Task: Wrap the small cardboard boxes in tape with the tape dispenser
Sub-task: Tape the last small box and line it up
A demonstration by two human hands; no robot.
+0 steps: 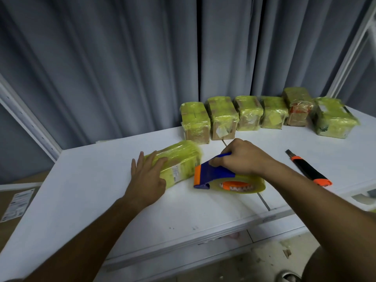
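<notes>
A small cardboard box (181, 159) wrapped in yellowish tape lies on the white table (101, 200) left of centre. My left hand (148, 176) rests on its near left end, fingers laid over the top and thumb at the front. Just right of the box sits the blue and orange tape dispenser (215, 176) with a roll of clear tape (244, 186). My right hand (242, 157) grips the dispenser's blue handle from above. The dispenser's orange blade end is close to the box's right end.
Several tape-wrapped boxes (262, 115) stand in a row along the table's back edge before a grey curtain. A black and orange utility knife (309, 169) lies to the right. A flat cardboard carton (16, 204) sits low at the left, beyond the table edge.
</notes>
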